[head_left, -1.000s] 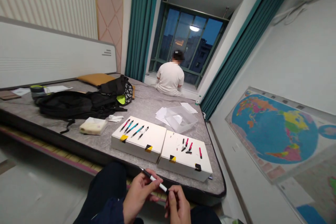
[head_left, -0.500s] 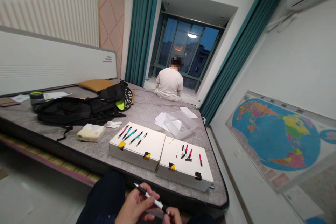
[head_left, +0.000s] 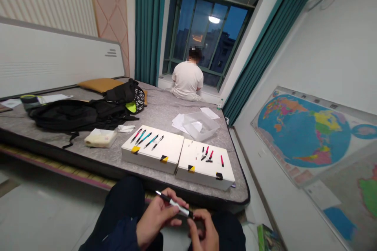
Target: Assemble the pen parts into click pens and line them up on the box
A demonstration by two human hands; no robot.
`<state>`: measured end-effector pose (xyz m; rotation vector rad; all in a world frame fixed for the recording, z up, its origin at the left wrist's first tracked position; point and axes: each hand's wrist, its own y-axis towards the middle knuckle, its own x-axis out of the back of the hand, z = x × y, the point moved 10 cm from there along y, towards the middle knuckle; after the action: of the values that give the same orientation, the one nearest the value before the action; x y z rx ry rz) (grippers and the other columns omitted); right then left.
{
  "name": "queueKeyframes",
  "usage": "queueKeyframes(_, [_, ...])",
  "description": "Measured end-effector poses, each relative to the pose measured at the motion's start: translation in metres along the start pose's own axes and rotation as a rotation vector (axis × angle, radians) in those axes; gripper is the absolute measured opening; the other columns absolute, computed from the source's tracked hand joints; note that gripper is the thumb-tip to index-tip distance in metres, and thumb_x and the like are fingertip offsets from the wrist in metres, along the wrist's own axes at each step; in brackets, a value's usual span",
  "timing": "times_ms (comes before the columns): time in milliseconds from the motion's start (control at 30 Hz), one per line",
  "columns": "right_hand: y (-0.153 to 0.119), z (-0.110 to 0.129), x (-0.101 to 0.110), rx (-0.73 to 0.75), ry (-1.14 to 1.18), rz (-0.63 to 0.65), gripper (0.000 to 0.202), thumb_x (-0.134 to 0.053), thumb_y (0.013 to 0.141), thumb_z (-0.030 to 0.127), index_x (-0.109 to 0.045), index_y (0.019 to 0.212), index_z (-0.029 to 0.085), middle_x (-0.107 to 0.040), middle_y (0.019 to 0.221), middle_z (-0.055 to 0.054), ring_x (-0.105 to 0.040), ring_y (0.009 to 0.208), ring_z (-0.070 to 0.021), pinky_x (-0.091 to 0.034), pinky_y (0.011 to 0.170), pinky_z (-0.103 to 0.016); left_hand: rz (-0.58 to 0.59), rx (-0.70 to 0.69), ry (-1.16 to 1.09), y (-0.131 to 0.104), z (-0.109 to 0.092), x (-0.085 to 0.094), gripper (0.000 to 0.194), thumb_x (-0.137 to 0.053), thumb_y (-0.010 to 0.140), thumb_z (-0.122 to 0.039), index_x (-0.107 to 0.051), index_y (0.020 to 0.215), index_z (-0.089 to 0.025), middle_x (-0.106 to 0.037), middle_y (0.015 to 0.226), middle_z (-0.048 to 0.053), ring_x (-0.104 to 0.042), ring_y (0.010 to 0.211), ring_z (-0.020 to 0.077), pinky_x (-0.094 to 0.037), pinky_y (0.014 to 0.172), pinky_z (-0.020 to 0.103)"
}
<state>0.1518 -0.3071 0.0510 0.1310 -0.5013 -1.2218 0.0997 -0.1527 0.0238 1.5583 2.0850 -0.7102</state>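
A black-and-white pen [head_left: 179, 205] slants across my lap, its silver tip up and to the left. My left hand [head_left: 160, 216] pinches its barrel between thumb and fingers. At the pen's lower black end, the bent fingers of my right hand [head_left: 204, 229] close on it; the exact contact there is partly hidden. Ahead on the bed, a white box [head_left: 157, 156] carries several pens in a row, red, teal and white. Beside it a second white box [head_left: 206, 174] bears red pen barrels [head_left: 222, 160] and small black and white pen parts [head_left: 203, 157].
A clear plastic bin [head_left: 203, 135] and papers lie behind the boxes on the grey bed [head_left: 159, 110]. To the left are a tissue pack [head_left: 100, 138] and a black backpack [head_left: 79, 113]. A person [head_left: 188, 80] sits by the window, facing away.
My view has tipped downward, so the boxes and bed sit higher in the picture. More of my right hand shows at the pen's end. The left hand keeps its hold.
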Motion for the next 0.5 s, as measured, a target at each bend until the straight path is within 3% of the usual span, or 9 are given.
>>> queueKeyframes(67, [0.006,0.013,-0.004,0.023,-0.011,0.09,0.014,-0.059,0.091,0.032,-0.066,0.093,0.021,-0.068,0.086,-0.006,-0.067,0.076,-0.0187,-0.055,0.058,-0.022,0.009,-0.006,0.001,0.002,-0.009,-0.005,0.035,-0.083,0.076,-0.024,-0.051,0.09,-0.02,-0.075,0.096,0.007,-0.072,0.096,0.0252,-0.061,0.064,0.025])
queueKeyframes(200, [0.022,0.023,0.003,0.036,0.0,0.079,0.011,-0.061,0.091,0.027,-0.068,0.095,0.019,-0.071,0.091,-0.007,-0.068,0.082,-0.0192,-0.056,0.076,-0.027,0.02,0.009,-0.022,0.007,-0.022,-0.014,0.034,-0.081,0.078,-0.019,-0.05,0.091,-0.02,-0.075,0.104,0.009,-0.074,0.094,0.0236,-0.062,0.068,0.026])
queueKeyframes(367, [0.027,0.015,0.005,-0.074,0.147,0.059,0.013,-0.066,0.088,0.028,-0.07,0.095,0.018,-0.072,0.092,-0.009,-0.069,0.083,-0.0208,-0.056,0.076,-0.029,0.01,0.012,-0.056,0.005,-0.031,-0.02,0.034,-0.081,0.078,-0.017,-0.049,0.091,-0.02,-0.076,0.105,0.009,-0.072,0.103,0.0267,-0.062,0.07,0.026])
queueKeyframes(500, [0.028,0.012,0.006,-0.115,0.135,0.05,0.018,-0.064,0.089,0.034,-0.07,0.091,0.017,-0.071,0.084,-0.007,-0.067,0.076,-0.0201,-0.053,0.07,-0.028,-0.014,0.016,-0.053,0.004,-0.033,-0.021,0.036,-0.082,0.076,-0.017,-0.049,0.09,-0.02,-0.076,0.106,0.009,-0.072,0.103,0.027,-0.063,0.07,0.026])
